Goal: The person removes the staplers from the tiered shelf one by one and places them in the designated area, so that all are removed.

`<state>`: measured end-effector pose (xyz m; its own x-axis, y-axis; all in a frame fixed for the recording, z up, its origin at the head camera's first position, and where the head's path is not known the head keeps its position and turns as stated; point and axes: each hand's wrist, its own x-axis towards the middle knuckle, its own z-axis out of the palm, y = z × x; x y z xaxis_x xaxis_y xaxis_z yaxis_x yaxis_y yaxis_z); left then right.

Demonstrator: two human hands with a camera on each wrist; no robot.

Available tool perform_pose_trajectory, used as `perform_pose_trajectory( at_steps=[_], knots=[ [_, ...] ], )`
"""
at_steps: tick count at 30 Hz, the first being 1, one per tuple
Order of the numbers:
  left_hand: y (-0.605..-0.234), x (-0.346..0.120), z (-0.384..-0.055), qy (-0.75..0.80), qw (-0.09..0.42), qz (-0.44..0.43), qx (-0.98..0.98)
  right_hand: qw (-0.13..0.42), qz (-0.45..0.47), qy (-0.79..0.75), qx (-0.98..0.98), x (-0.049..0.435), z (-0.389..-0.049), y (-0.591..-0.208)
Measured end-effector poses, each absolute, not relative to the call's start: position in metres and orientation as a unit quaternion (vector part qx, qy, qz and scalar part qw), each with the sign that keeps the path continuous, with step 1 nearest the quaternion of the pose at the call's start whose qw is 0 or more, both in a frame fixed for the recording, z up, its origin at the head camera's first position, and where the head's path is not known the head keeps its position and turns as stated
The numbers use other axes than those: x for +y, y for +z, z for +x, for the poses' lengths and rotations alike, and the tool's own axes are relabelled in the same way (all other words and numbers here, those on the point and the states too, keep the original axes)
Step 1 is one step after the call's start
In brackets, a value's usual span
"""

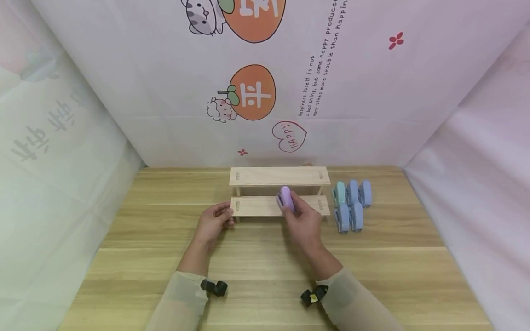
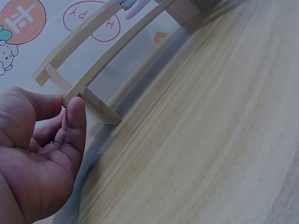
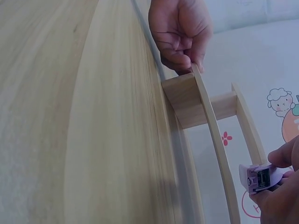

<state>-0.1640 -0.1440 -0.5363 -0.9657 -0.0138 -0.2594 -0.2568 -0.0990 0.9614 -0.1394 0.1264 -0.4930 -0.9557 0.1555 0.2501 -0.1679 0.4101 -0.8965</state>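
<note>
A two-tier wooden rack stands near the back of the table, with its lower shelf (image 1: 256,206) in front of its upper shelf (image 1: 277,176). My left hand (image 1: 213,223) pinches the left end of the lower shelf between thumb and fingers; in the left wrist view the fingertips (image 2: 76,109) sit right at the board's corner. A small purple stapler (image 1: 286,196) is in my right hand (image 1: 305,225), gripped between thumb and fingers over the right half of the lower shelf. Its metal end (image 3: 262,178) faces the right wrist camera.
To the right of the rack stand several more small staplers in two rows: a green one (image 1: 339,194) at the back left and blue ones (image 1: 356,217) around it. A printed white cloth (image 1: 352,138) hangs behind the wooden table (image 1: 265,262), with white cloth at both sides.
</note>
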Motion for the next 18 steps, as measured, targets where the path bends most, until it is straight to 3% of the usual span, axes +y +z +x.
perform_pose_trajectory(
  at_steps=[18],
  knots=[
    [-0.536,-0.143,-0.164,0.733,0.078,-0.107,0.667,0.159,-0.015,0.544,-0.824,0.140,-0.136,-0.494]
  ],
)
